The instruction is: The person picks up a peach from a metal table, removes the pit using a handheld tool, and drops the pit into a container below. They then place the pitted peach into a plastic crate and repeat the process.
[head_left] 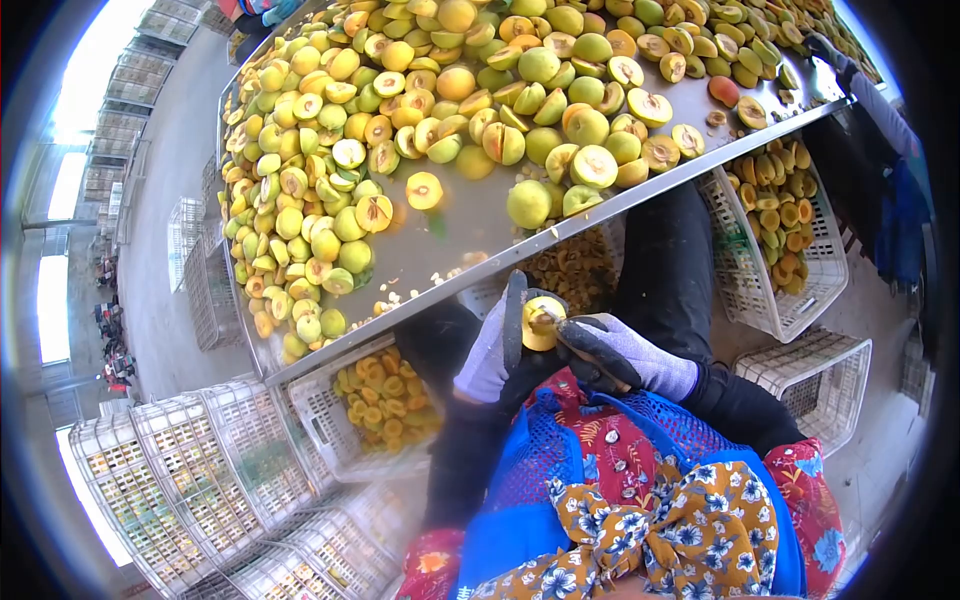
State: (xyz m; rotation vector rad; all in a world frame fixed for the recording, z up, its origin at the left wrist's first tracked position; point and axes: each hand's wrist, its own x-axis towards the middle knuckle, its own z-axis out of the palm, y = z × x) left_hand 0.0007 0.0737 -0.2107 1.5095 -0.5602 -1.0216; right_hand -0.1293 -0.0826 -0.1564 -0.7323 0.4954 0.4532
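Both of my hands wear grey-lilac gloves with dark palms and fingers. My left hand is closed around a yellow-green stone-fruit half, which looks like an apricot or a peach. Its cut face points up and shows a brownish hollow in the middle. My right hand presses against the right edge of that half, fingers curled together. Whatever those fingers grip is hidden. Just beyond the hands runs the raised metal rim of a table, heaped with whole and halved fruit.
Below the table rim, brown fruit pieces or stones lie between my legs. A white crate of fruit halves stands left, another fruit crate right. Stacked crates fill the lower left. At upper right a co-worker's gloved hand reaches the table.
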